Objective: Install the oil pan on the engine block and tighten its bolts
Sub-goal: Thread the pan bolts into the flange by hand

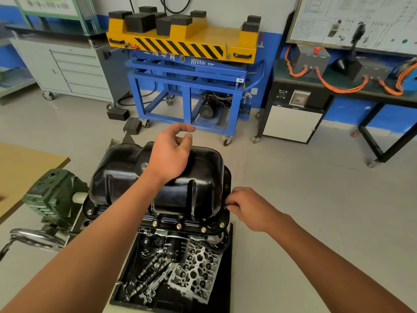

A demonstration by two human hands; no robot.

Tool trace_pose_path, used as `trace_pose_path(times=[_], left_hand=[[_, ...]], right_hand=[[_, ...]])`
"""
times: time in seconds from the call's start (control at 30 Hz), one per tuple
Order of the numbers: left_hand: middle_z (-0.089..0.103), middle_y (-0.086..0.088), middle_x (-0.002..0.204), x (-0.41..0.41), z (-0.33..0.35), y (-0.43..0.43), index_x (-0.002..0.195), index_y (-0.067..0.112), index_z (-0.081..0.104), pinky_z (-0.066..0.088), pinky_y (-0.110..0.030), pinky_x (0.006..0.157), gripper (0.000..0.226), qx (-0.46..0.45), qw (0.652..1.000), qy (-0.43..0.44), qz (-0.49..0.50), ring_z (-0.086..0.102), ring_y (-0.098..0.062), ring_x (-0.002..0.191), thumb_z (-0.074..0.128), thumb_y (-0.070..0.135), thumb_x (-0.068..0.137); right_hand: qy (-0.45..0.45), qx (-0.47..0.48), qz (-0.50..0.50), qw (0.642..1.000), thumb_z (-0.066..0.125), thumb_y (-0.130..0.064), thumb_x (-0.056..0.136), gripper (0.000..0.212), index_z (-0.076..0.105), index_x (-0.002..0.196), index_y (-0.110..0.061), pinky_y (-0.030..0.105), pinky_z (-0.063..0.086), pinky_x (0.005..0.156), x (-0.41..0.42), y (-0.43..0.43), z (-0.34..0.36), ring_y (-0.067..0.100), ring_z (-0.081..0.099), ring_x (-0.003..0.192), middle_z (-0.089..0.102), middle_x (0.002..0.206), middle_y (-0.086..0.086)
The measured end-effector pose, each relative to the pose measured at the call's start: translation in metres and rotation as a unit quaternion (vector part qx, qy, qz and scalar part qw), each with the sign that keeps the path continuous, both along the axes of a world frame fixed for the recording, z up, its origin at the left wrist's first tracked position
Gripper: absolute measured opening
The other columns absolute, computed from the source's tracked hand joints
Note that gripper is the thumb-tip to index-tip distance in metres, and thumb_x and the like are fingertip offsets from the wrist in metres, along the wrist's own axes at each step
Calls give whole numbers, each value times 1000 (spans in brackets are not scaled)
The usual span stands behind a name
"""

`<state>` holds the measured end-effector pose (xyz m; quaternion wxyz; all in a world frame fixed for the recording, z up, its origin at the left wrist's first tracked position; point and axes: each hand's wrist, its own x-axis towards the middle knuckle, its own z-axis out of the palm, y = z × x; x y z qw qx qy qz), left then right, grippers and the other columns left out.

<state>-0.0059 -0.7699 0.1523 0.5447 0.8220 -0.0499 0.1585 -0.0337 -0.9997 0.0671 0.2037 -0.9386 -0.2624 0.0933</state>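
Note:
The glossy black oil pan (203, 177) sits dome-up on the engine block, which is mostly hidden beneath it. Several brass-coloured bolts (179, 226) stand in the pan's near flange. My left hand (171, 152) hovers over the top of the pan, fingers loosely curled and holding nothing. My right hand (246, 206) is at the pan's right flange, its fingertips pinching a small bolt there; the bolt itself is almost hidden by the fingers.
A black tray (225, 290) below the engine holds a cylinder head (196, 272), camshafts and an oil filter (174, 247). A green gearbox with a chrome crank handle (36, 240) stands at the left. Behind are a blue-and-yellow lift table (187, 71), a grey drawer cabinet and a bench with orange cables.

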Motion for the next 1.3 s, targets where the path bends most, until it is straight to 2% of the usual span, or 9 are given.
trace_pose_path(times=[0.4,0.6,0.83,0.9,0.93,1.0,1.1,1.2,1.3], left_hand=[[39,12,37,3,-5,-1,104,21,62,24,-16,40,16,3,1000,-10,-1,27,-6,34,50,11,101],[41,12,38,3,-5,-1,105,20,62,24,-15,40,15,2,1000,-4,0,29,-6,33,51,11,100],[46,13,40,3,-2,-2,113,21,64,30,-12,42,19,31,999,11,26,37,-5,35,52,13,100],[56,14,50,5,2,-2,125,18,63,40,-10,52,27,69,996,37,43,49,-1,46,54,18,99],[64,12,63,6,4,-2,131,16,62,47,-13,65,32,110,991,51,46,58,0,59,56,22,99],[73,-3,90,8,7,-4,126,16,67,53,-30,84,33,249,965,65,54,67,-19,89,56,32,99],[69,-9,87,6,10,-12,100,16,75,49,-37,70,35,374,923,52,68,61,-31,82,51,41,101],[56,-3,71,6,10,-12,86,15,71,42,-35,63,41,402,912,46,72,56,-29,73,48,44,102],[50,-1,67,5,9,-11,80,16,67,39,-34,62,43,405,910,45,76,50,-28,68,46,45,102]], right_hand=[[7,-68,-17,998,54,-15,99,22,72,94,-4,42,51,81,5,14,-5,28,61,91,60,104,10],[-26,-90,-8,996,49,-25,103,28,72,107,-11,37,50,84,0,14,-10,24,61,97,60,109,5],[0,-51,10,999,52,-12,100,23,73,95,-4,38,50,83,4,6,-8,24,61,92,61,103,8],[1,-55,14,998,51,-12,100,23,73,97,-4,39,49,82,4,6,-7,26,60,91,61,102,9],[1,-58,16,998,51,-13,101,24,73,99,-5,39,49,82,4,6,-7,26,60,92,62,102,9],[1,-60,20,998,51,-14,101,25,74,103,-6,39,49,83,5,6,-6,25,60,94,62,104,9],[4,-65,23,998,50,-15,102,25,74,106,-7,39,49,85,5,5,-6,24,61,96,63,107,9],[4,-74,28,997,50,-16,102,26,73,105,-6,38,49,85,6,6,-6,24,61,96,63,106,9],[3,-82,30,996,51,-18,102,26,73,102,-5,39,50,83,7,7,-8,24,61,93,63,104,9]])
